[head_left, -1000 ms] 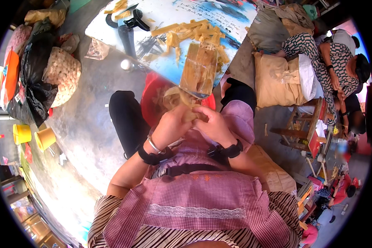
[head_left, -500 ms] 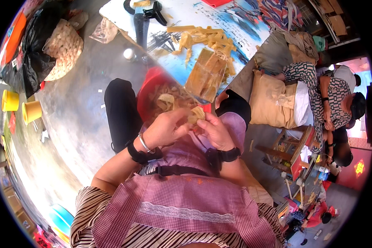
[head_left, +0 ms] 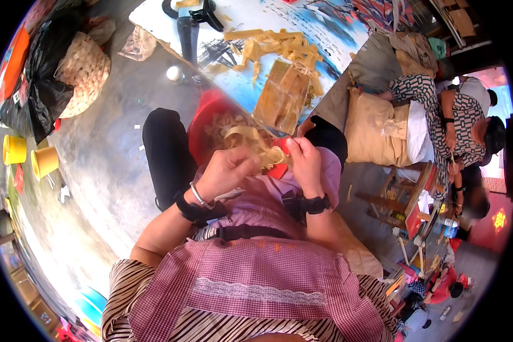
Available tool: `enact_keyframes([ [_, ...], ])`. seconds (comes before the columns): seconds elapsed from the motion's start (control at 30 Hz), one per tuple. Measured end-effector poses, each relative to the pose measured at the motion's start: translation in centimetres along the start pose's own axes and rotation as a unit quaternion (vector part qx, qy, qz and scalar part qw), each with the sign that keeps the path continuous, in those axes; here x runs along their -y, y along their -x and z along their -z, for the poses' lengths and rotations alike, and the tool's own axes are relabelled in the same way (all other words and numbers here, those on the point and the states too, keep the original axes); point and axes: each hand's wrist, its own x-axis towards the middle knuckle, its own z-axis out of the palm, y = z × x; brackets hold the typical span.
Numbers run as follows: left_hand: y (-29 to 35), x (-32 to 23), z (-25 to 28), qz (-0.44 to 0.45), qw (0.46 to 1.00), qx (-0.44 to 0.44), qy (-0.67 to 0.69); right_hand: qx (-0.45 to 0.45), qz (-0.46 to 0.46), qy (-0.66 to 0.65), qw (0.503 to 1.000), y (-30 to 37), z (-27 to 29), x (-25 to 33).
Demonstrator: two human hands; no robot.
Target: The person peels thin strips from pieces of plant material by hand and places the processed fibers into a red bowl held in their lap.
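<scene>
Over my lap, a long pale-yellow ribbon-like strip hangs in a loose loop between my hands. My left hand is closed, thumb against the fingers, at the strip's near side. My right hand pinches the strip's other end between thumb and fingertips. Just beyond my hands, a red basin between my knees holds pale scraps. On the painted tabletop ahead lie a loose heap of yellow strips and a clear-wrapped bundle of flat, yellow-brown pieces.
A dark-handled tool rests at the table's left corner. Yellow buckets and black bags are on the left. A tan sack, a wooden stool and a seated person in a patterned outfit are at right.
My hands have drawn apart, the right one moving rightward and slightly up. The strip, bunched at my fingers before, now spreads out in a longer loop.
</scene>
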Motion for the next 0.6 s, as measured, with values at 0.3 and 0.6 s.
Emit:
enact_keyframes([
  [0.3, -1.3, 0.1, 0.4, 0.078, 0.981, 0.127, 0.127, 0.066, 0.056, 0.043, 0.995, 1.8, -0.4, 0.9],
  [0.6, -1.6, 1.4, -0.7, 0.213, 0.929, 0.128, 0.276, 0.058, 0.084, 0.042, 0.994, 2.1, -0.8, 1.6],
])
